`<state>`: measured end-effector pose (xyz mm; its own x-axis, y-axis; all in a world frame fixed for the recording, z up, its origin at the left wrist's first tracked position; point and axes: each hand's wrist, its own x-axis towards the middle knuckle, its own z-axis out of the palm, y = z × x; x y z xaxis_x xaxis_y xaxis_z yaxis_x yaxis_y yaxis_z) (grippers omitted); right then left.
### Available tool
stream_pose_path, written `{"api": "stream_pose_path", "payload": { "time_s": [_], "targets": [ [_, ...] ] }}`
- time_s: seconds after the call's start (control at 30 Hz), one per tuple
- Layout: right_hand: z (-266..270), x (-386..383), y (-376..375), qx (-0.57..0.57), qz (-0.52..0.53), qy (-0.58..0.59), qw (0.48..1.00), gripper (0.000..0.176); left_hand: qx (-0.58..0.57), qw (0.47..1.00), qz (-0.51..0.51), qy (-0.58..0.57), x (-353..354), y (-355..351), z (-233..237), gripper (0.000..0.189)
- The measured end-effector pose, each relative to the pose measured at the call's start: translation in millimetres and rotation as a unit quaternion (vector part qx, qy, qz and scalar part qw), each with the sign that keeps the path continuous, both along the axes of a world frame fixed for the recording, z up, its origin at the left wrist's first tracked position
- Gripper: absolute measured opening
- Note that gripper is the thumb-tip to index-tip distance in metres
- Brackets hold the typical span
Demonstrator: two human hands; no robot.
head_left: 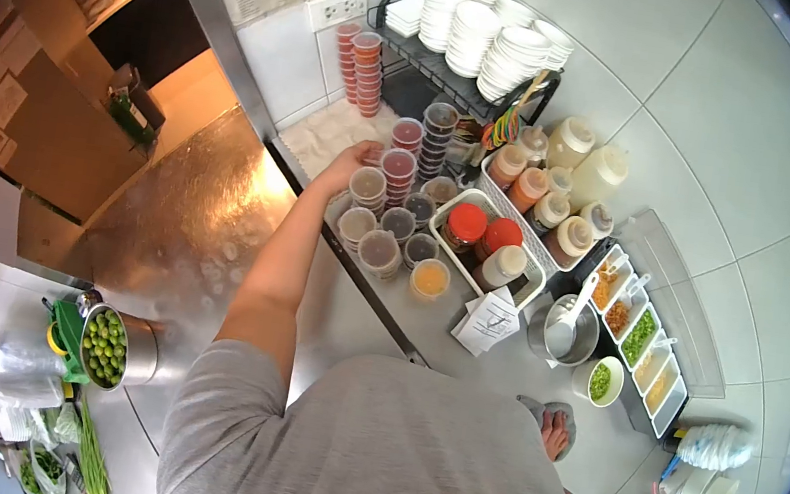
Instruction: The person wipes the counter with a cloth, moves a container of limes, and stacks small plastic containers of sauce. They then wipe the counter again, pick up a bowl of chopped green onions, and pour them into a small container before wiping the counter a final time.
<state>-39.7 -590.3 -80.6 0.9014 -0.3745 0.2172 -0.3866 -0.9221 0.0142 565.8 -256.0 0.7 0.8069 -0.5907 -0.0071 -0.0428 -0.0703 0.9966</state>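
My left hand point(357, 161) reaches out over the counter, its fingers stretched toward the side of a tall stack of red sauce cups point(398, 167). Whether the fingertips touch that stack is hard to make out. Just in front of the hand is a stack of brownish lidded cups point(368, 185). More small lidded cups point(379, 252) stand close by, some dark, and one holds orange sauce point(430, 278). Behind them rises a stack of dark sauce cups point(438, 137). Of my right side only a bit of arm shows at the lower right; that hand is out of sight.
A white basket point(443, 221) holds red-lidded jars, with squeeze bottles point(552, 210) behind it. Rightward are a metal pot point(581, 349), a cup of chopped greens point(600, 381) and a topping tray point(672, 417). White bowls point(472, 36) fill a black rack. Green limes point(104, 348) sit lower left.
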Motion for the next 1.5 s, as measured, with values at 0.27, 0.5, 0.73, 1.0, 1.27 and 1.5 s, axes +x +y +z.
{"api": "stream_pose_path", "payload": {
  "time_s": [0.27,0.5,0.73,1.0,1.27,1.5],
  "targets": [
    [19.3,9.8,12.0,0.064,-0.001,-0.014,0.998,0.068,-0.050,0.957,0.283,0.031,-156.1,89.2,-4.6,0.028],
    [65.9,21.6,36.9,0.112,0.009,-0.049,0.992,0.062,-0.080,0.943,0.318,-0.050,-254.7,111.1,6.9,0.025],
    [64.6,16.7,38.2,0.099,0.018,-0.083,0.991,0.058,-0.134,0.946,0.272,-0.112,-333.1,83.4,36.6,0.022],
    [52.8,9.8,36.9,0.069,0.016,-0.105,0.992,0.056,-0.148,0.918,0.347,-0.126,-433.8,86.6,30.1,0.018],
    [43.5,-69.5,22.2,0.088,0.015,-0.096,0.991,0.060,0.017,0.959,0.264,-0.099,-558.9,61.5,-75.3,0.015],
    [40.4,-147.8,8.8,0.074,-0.038,-0.115,0.990,0.062,0.305,0.938,0.152,-0.057,-622.2,67.4,-147.7,0.033]
  ]
}}
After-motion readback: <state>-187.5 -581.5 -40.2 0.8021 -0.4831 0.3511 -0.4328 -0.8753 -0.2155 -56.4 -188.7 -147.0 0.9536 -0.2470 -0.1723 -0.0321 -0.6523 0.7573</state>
